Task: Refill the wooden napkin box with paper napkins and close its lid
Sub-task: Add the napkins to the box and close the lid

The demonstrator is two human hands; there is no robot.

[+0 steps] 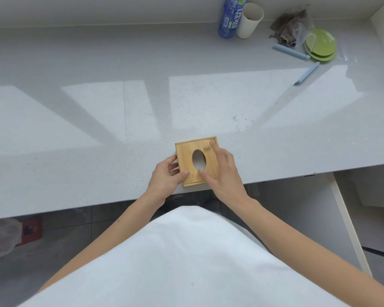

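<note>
The head view looks down past a white shirt (186,258) to a grey counter (75,129). Two bare arms reach out over its near edge.

The wooden box (190,151) sits close to that near edge, right in front of the person, so both hands can reach it easily. Its lid (186,160) is on top and has an oval hole (198,160) in the middle. Something white shows through the hole. It may be napkins, but I cannot tell for sure.

The left hand (166,176) is at the left side of the box. Its fingers curl loosely against the side and its thumb lies on the near corner of the lid. I think it is there to stop the box from sliding. The right hand (222,171) lies flat on the right part of the lid with its fingers spread, not gripping anything. Its fingertips look blurry, so it may be pushing or sliding the lid. A thin edge of the box shows at the far right, so the lid may not be fully in place yet.

Far away at the back right, well apart from the box, stand a blue bottle (230,17) and a pale cup (249,21). Beside them are a grey cloth (288,27), green plates (320,44) and two blue clips (289,50).
</note>
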